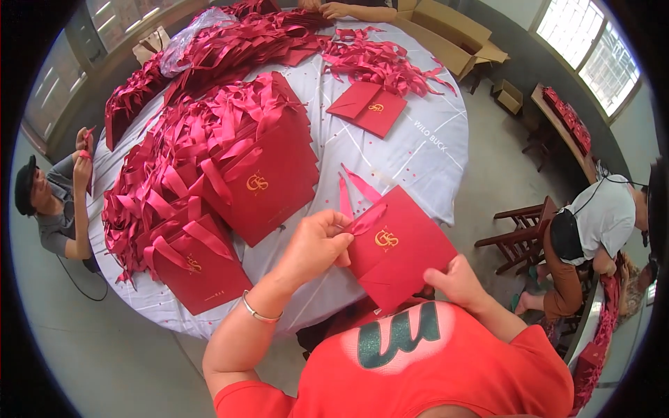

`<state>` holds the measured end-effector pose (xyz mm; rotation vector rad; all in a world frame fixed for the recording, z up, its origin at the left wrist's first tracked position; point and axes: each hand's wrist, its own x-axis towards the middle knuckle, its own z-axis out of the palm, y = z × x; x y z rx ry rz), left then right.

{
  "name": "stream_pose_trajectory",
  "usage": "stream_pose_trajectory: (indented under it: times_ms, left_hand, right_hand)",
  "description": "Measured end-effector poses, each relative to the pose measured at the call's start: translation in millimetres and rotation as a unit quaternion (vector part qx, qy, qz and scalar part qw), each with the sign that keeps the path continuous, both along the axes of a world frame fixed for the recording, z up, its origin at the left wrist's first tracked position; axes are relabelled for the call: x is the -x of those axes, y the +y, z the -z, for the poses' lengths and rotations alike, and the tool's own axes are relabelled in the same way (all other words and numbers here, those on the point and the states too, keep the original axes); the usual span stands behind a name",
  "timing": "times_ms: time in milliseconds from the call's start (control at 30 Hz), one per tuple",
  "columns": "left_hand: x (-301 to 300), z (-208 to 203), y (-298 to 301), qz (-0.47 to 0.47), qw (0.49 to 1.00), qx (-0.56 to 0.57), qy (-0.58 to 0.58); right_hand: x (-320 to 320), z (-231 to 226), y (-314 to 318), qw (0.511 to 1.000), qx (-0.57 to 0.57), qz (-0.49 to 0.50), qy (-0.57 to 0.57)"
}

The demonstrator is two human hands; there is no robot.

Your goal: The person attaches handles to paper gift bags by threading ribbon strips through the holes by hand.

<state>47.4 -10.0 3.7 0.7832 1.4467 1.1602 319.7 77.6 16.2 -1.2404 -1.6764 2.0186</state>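
Note:
A flat red paper gift bag (418, 240) with a gold emblem is held tilted over the near edge of the table. My left hand (313, 244) pinches the pink ribbon (367, 220) at the bag's upper left edge; its loose ends stretch out over the tablecloth. At the lower right corner, my right hand (460, 284) grips the bag, thumb on top and fingers mostly hidden beneath. To the left of my hands stand packed rows of similar red gift bags (268, 191) with pink ribbon handles. Another red bag (369, 109) lies flat beyond my hands.
A heap of pink ribbons (383, 63) and more red bags (251, 45) cover the far side of the round, white-clothed table (432, 177). Co-workers sit at the left and right; another's hands (334, 10) show at the far edge. Wooden stools (519, 233) and cardboard boxes (446, 35) stand right.

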Motion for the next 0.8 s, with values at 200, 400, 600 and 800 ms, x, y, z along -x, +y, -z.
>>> stream_pose_trajectory:
  times_ms: [200,400,600,800]
  left_hand:
    - [-3,0,-3,-0.060,0.984,-0.080,0.148]
    - [7,-3,-6,-0.075,0.985,-0.091,0.128]
    - [13,-9,-4,-0.148,0.962,-0.172,0.153]
    - [12,0,5,-0.132,0.853,-0.246,0.440]
  right_hand:
    - [28,-11,30,0.974,-0.162,0.084,0.138]
    - [69,-71,74,0.807,-0.569,0.059,0.146]
    - [77,-21,49,0.549,-0.811,-0.203,-0.005]
    - [65,4,23,0.536,-0.785,-0.297,0.087]
